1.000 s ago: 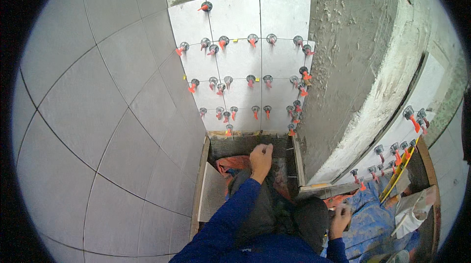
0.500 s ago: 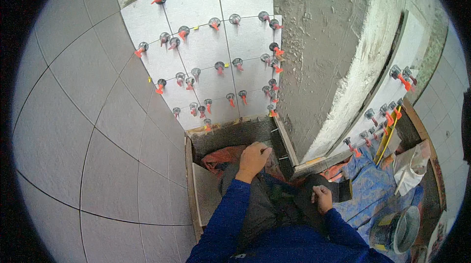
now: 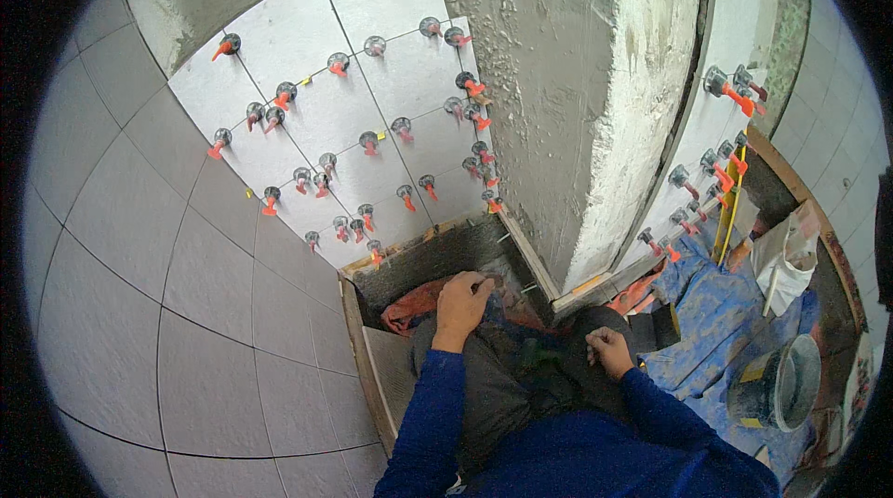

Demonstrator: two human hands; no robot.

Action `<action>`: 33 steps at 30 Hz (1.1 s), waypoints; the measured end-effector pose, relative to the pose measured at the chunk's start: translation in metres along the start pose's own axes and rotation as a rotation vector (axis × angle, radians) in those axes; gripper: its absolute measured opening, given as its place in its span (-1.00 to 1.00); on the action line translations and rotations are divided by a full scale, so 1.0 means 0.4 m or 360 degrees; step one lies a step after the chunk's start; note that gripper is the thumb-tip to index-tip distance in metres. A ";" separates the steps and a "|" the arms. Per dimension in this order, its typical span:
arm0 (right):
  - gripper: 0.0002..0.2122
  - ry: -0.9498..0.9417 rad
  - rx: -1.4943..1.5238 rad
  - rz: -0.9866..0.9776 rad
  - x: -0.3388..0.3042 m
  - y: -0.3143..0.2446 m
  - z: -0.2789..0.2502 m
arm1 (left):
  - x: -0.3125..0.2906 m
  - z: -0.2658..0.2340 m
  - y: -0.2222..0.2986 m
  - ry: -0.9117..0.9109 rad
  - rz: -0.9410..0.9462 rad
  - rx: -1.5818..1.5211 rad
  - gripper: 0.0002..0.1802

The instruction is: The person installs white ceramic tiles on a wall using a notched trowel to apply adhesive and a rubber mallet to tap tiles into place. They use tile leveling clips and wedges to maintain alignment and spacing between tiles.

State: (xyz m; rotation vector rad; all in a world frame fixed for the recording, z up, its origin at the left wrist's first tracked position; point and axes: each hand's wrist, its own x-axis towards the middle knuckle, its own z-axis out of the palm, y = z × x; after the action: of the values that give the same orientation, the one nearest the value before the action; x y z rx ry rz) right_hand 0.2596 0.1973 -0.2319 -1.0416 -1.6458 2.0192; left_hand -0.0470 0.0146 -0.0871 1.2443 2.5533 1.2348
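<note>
My left hand [image 3: 460, 310] is closed, fingers curled down, just above my left knee. Whatever it may hold is hidden beneath it. My right hand [image 3: 609, 352] hovers by my right knee with its fingers curled in, and I cannot make out anything inside them. Ahead is a wall of light grey tiles [image 3: 279, 10], with grey round levelling clips with red handles [image 3: 369, 143] along its joints. Under my left hand lies a crumpled red-orange sheet [image 3: 416, 305], partly covered by my legs.
Larger grey tiles [image 3: 205, 349] cover the left wall. Right of the clipped tiles stands a rough cement column [image 3: 549, 79]. A blue tarp [image 3: 693, 303] spreads at the right, with a bucket [image 3: 777, 386], a white bag [image 3: 786, 256] and a yellow level [image 3: 735, 205]. Wooden edging [image 3: 526, 252] runs before me.
The view has turned, so the tiled wall sits further left and tilts. My left hand has shifted slightly toward me and left; my right hand has barely moved.
</note>
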 end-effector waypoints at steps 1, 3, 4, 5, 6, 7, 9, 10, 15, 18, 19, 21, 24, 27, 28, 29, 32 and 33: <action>-0.84 0.0004 -0.0007 0.0010 0.005 0.004 0.000 | -0.001 0.000 -0.001 -0.0013 -0.0001 0.0017 -0.69; -0.83 -0.0006 -0.0012 0.0023 0.021 0.014 -0.005 | -0.003 -0.003 -0.004 -0.0012 -0.0004 0.0044 -0.69; -0.83 0.0021 -0.0046 0.0073 0.030 0.020 -0.007 | -0.005 -0.005 -0.006 -0.0007 -0.0007 0.0049 -0.69; -0.82 -0.0039 -0.0049 0.0005 0.040 0.027 -0.010 | -0.006 -0.007 -0.007 -0.0006 -0.0006 0.0075 -0.69; -0.82 -0.0058 -0.0079 -0.0021 0.049 0.034 -0.012 | -0.007 -0.009 -0.009 -0.0005 -0.0028 0.0055 -0.69; -0.81 -0.0011 -0.0157 0.0026 0.059 0.040 -0.015 | -0.006 -0.011 -0.010 -0.0011 -0.0045 0.0054 -0.69; -0.82 -0.0075 -0.0206 -0.0068 0.076 0.052 -0.016 | -0.004 -0.012 -0.011 -0.0024 -0.0081 0.0075 -0.69; -0.82 -0.0058 -0.0288 -0.0060 0.083 0.056 -0.015 | -0.003 -0.012 -0.011 -0.0026 -0.0099 0.0099 -0.69; -0.84 -0.0101 -0.0205 -0.0036 0.108 0.062 -0.014 | 0.010 -0.001 -0.010 -0.0100 -0.0129 0.0182 -0.66; -0.84 -0.0087 -0.0130 0.0004 0.110 0.058 -0.013 | 0.013 0.011 -0.007 -0.0193 -0.0136 0.0207 -0.68; -0.84 -0.0051 -0.0145 0.0036 0.108 0.055 -0.013 | 0.015 0.014 -0.006 -0.0220 -0.0137 0.0216 -0.68; -0.83 -0.0062 -0.0073 0.0044 0.098 0.047 -0.011 | 0.018 0.019 -0.002 -0.0277 -0.0108 0.0243 -0.68; -0.83 -0.0038 -0.0048 0.0021 0.086 0.027 -0.006 | 0.027 0.024 0.004 -0.0369 -0.0150 0.0302 -0.65; -0.83 -0.0041 -0.0186 -0.0007 0.082 0.010 0.006 | 0.037 0.035 0.004 -0.0437 -0.0223 0.0370 -0.63; -0.82 0.0028 -0.0273 -0.0021 0.073 0.011 0.008 | 0.041 0.039 0.000 -0.0355 -0.0140 0.0401 -0.62; -0.80 -0.0005 -0.0673 -0.0190 0.086 0.007 0.015 | 0.046 0.045 -0.004 -0.0355 -0.0109 0.0413 -0.62; -0.75 -0.0204 -0.0799 -0.0385 0.092 0.034 0.049 | 0.051 0.057 -0.020 -0.0305 -0.0048 0.0455 -0.67; -0.74 -0.0258 -0.0952 -0.0537 0.103 0.047 0.058 | 0.050 0.060 -0.022 -0.0200 -0.0004 0.0565 -0.68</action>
State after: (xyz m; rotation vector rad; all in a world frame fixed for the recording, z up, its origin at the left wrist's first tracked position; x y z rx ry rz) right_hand 0.2189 0.2033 -0.2617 -0.7025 -2.4070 1.4540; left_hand -0.0576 0.0404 -0.1038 1.3240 2.7567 0.6928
